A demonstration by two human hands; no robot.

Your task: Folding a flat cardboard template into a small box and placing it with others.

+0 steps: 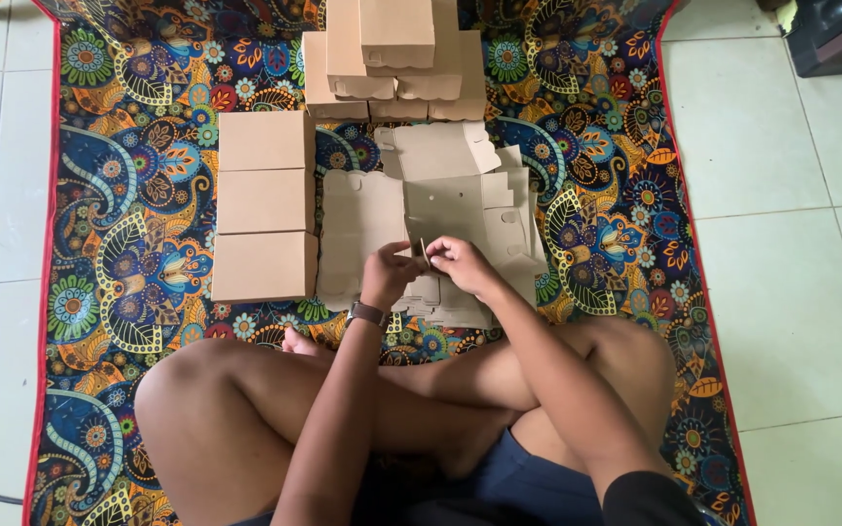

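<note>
Showing, head view: a seated person folding flat cardboard.
Left hand (389, 273): fingers pinched on a tab of the box blank (440, 209).
Right hand (460, 263): fingers clamped on the same tab.
Box blank: atop the pile, right of the folded boxes (265, 205).
Handling: probably light, bendable, creasing easily; best gripped at flap edges.
Mat (129, 195): beneath everything.

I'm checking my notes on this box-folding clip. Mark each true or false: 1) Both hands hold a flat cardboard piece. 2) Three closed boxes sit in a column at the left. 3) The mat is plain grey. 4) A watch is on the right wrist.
1) True: the left hand and right hand pinch a flat cardboard piece.
2) True: three closed boxes line up there.
3) False: the mat is multicoloured, red-edged.
4) False: the watch is on the left wrist.
</note>
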